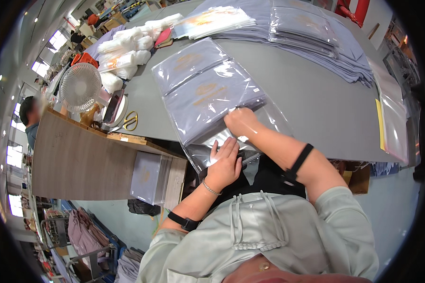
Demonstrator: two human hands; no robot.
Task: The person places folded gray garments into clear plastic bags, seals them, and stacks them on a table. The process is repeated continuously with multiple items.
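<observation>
A clear plastic bag (274, 113) lies slantwise on the grey table in front of me, its near end reaching the table edge. Inside it are folded lilac cloths (212, 101) with a gold print. My right hand (241, 121) is closed at the near edge of the folded cloth, and a shiny strip of plastic crosses its wrist; the fingertips are hidden. Fingers outstretched, my left hand (225, 162) rests flat on the near end of the bag by the table edge.
Bagged cloths (302, 28) sit on a wide lilac cloth pile at the back. White bundles (127, 45), a fan (81, 87), a phone (113, 106) and gold-handled scissors (130, 121) stand at left. Clear plastic bags (389, 113) lie at the right edge. Below the left panel is a packed stack (148, 177).
</observation>
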